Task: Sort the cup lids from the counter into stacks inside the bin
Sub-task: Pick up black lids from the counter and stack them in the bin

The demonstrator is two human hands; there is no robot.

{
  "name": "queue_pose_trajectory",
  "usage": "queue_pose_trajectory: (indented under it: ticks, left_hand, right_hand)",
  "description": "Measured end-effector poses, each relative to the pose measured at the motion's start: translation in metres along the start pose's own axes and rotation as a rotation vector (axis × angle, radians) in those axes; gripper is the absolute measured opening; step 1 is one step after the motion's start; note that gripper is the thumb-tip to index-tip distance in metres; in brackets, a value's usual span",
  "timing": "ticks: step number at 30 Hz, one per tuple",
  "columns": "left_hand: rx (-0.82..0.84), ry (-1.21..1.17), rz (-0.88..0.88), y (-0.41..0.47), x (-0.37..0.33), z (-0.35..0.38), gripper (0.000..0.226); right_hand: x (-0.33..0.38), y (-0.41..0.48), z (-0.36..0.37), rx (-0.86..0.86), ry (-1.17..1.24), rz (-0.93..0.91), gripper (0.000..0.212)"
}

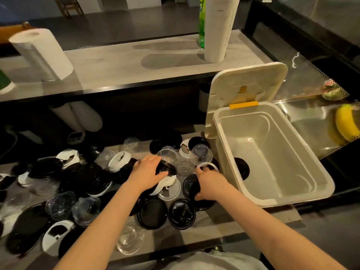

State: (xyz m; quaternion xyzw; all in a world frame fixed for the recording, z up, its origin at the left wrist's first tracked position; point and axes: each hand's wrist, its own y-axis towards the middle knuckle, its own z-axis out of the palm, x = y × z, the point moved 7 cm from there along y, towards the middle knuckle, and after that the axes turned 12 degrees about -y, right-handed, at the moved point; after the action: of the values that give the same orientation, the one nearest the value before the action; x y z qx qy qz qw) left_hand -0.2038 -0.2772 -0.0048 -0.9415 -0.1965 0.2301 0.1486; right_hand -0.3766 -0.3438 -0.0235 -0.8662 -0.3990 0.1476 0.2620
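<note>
Several black, white and clear cup lids lie scattered over the low counter. My left hand grips a small stack of black lids in the middle of the pile. My right hand is closed on the edge of black lids just left of the bin. The white plastic bin stands open at the right, its inside bare. One black lid shows against its left wall; whether it lies inside I cannot tell. A clear dome lid sits behind my right hand.
The bin's hinged lid stands upright with a yellow latch. On the raised shelf behind are a paper towel roll, a tall white roll and a green bottle. A glass display case with a banana is at the right.
</note>
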Motion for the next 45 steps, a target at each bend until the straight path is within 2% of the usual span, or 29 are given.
queue_pose_trajectory:
  ticks: [2,9,15,17,20,23,26,28,31,33,40,43,45]
  left_hand:
    - [0.012,0.034,-0.026,0.007,-0.003,0.001,0.069]
    - [0.061,0.105,-0.135,0.030,-0.003,0.013,0.078]
    - [-0.038,0.092,-0.081,0.030,-0.008,0.011,0.074]
    - [-0.078,0.049,-0.060,0.026,-0.008,0.004,0.075]
    - [-0.179,-0.095,-0.005,0.013,-0.004,-0.013,0.084]
    - [-0.315,-0.318,0.078,-0.004,-0.001,-0.035,0.089]
    - [-0.390,-0.473,0.144,-0.017,-0.006,-0.054,0.090]
    - [-0.417,-0.526,0.182,-0.023,-0.013,-0.062,0.090]
    - [-0.476,-0.564,0.241,-0.031,-0.023,-0.071,0.087]
    - [-0.525,-0.575,0.287,-0.034,-0.031,-0.076,0.085]
    - [-0.526,-0.627,0.415,-0.023,-0.086,-0.079,0.085]
    - [-0.479,-0.654,0.458,-0.010,-0.125,-0.067,0.085]
    - [-0.452,-0.661,0.481,-0.001,-0.150,-0.058,0.085]
  right_hand:
    - [-0.004,0.002,0.017,0.048,0.016,0.065,0.092]
    - [-0.018,0.007,0.027,-0.005,0.214,0.160,0.078]
    - [-0.027,0.003,0.014,-0.198,0.486,0.157,0.039]
    - [-0.028,0.001,0.011,-0.265,0.626,0.167,0.030]
    - [-0.029,-0.005,-0.003,-0.397,0.849,0.179,0.028]
    - [-0.033,-0.015,-0.029,-0.535,1.205,0.164,0.026]
    - [-0.031,-0.020,-0.053,-0.533,1.572,0.082,0.022]
    - [-0.029,-0.021,-0.067,-0.519,1.653,0.038,0.019]
    - [-0.027,-0.024,-0.086,-0.513,1.697,-0.040,0.007]
    - [-0.034,-0.030,-0.096,-0.553,1.691,-0.062,0.008]
    - [-0.142,-0.076,-0.108,-0.818,1.662,0.082,0.017]
    - [-0.193,-0.078,-0.090,-0.805,1.487,0.231,0.023]
    - [-0.215,-0.067,-0.075,-0.678,1.275,0.311,0.023]
